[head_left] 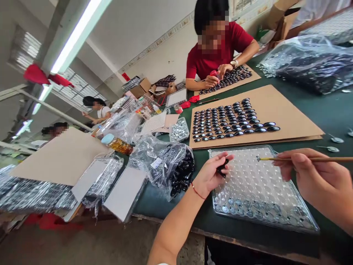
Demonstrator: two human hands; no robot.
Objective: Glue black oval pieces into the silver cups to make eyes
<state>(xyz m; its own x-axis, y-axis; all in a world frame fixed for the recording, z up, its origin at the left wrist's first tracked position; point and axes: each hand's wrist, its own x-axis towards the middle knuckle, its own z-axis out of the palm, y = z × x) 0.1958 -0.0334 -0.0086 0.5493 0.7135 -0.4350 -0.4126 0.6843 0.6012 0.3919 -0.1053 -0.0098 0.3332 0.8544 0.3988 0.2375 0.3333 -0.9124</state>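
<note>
Black oval piece (222, 168) is pinched, tilted, between the thumb and bent fingers of the left hand (210, 173). Well left of these fingers stands a jar with a blue lid (118, 144); closer, just beside them on the green counter (154, 200), a clear plastic bag (154, 154) holds a heap of black pieces (182, 171). Beyond the fingers and slightly left sits a box (178, 140) of small metal bits. Beneath the fingers and to their right is a clear tray (249, 165) with rows of round cells, shiny discs (249, 212) in the nearest rows. Farther off, a cardboard sheet (289, 110) carries rows of black ovals (234, 119). The right fingers pinch a slim stick (333, 159), its tip pointing left, apart from the piece; just beyond the right hand (317, 180) lie stemmed metal pieces (337, 139).
</note>
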